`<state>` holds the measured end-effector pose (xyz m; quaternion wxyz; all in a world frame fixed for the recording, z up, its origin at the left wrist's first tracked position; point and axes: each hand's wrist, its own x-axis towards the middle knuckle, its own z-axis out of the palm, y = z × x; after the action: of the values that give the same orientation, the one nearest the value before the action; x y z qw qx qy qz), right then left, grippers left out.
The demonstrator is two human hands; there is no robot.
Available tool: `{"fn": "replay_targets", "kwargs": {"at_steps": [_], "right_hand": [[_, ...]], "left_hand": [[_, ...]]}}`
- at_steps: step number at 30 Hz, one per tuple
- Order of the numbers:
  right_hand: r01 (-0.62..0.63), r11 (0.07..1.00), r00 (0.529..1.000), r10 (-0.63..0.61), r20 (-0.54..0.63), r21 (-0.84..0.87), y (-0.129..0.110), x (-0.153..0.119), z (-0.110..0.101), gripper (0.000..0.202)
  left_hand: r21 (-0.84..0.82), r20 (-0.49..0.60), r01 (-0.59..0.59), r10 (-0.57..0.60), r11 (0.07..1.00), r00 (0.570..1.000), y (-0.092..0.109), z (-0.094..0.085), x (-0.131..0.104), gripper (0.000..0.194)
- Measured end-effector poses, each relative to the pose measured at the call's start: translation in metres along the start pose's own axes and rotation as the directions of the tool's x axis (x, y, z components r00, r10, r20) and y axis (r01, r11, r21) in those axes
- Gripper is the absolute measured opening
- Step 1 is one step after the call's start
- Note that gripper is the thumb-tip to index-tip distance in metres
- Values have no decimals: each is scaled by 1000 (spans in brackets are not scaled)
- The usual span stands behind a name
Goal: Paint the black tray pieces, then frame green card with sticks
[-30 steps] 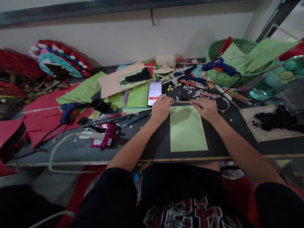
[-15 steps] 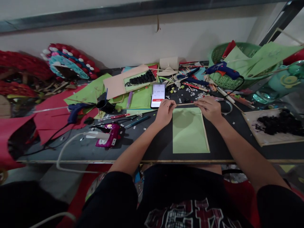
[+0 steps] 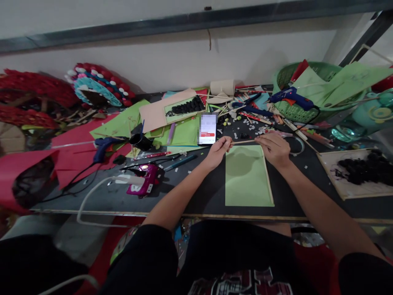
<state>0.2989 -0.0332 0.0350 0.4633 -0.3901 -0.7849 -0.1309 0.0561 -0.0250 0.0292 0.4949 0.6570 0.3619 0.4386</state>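
A thin wooden stick (image 3: pixel 244 142) is held level between my two hands, just above the top edge of a green sheet of paper (image 3: pixel 245 180). My left hand (image 3: pixel 218 151) pinches its left end, and my right hand (image 3: pixel 274 149) grips the right end with closed fingers. Along the right edge of the sheet lies another wooden strip (image 3: pixel 268 180). Just behind my left hand is a phone (image 3: pixel 208 129) with a lit screen.
A blue glue gun (image 3: pixel 291 97) rests on a green basket (image 3: pixel 279 78); another glue gun (image 3: pixel 104 148) lies left. A purple power socket (image 3: pixel 144 180) with a white cable sits near the front edge. Right is a framed panel with black curls (image 3: pixel 362 166). Paper scraps litter the back.
The view has shifted slightly, so the table appears lower. My left fingers have curled more tightly around their end of the stick; both hands still hold it over the sheet's top edge.
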Motion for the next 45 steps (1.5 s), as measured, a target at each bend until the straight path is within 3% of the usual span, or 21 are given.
{"fn": "replay_targets", "kwargs": {"at_steps": [6, 11, 17, 23, 29, 33, 37, 41, 45], "right_hand": [[37, 999, 999, -38, -16, -12, 2, -1, 0, 22], [101, 994, 988, -96, -123, 36, 0, 3, 0, 19], [99, 993, 989, -92, -116, 56, 1, 4, 1, 18], [1, 998, 999, 2, -54, 64, 2, 4, 3, 8], [-6, 996, 999, 9, -35, 89, 1, 3, 2, 9], [-15, 994, 1000, 15, -1, 105, 0, 2, 3, 12], [-47, 987, 996, 36, 76, 152, -1, 1, 5, 17], [-66, 981, 992, 45, 120, 181, -1, -2, 7, 18], [-43, 986, 989, 20, 144, 161, 0, -3, 9, 17]], "left_hand": [[-221, 71, 100, -86, 970, 994, 3, 1, -2, 54], [-361, 127, 141, -101, 922, 987, 7, 2, -5, 50], [-346, 80, 116, -94, 931, 992, 5, 1, -2, 49], [-321, 4, 102, -106, 942, 994, -2, 1, 1, 52], [-274, -49, 36, -51, 961, 997, -3, -1, 2, 49], [-149, -121, -62, 44, 987, 992, -1, -3, 0, 45], [216, -220, -170, 218, 961, 951, -1, -7, -3, 29], [601, -178, -252, 435, 758, 883, 0, -15, -5, 22], [803, -15, -381, 655, 459, 755, 4, -21, -4, 11]]}}
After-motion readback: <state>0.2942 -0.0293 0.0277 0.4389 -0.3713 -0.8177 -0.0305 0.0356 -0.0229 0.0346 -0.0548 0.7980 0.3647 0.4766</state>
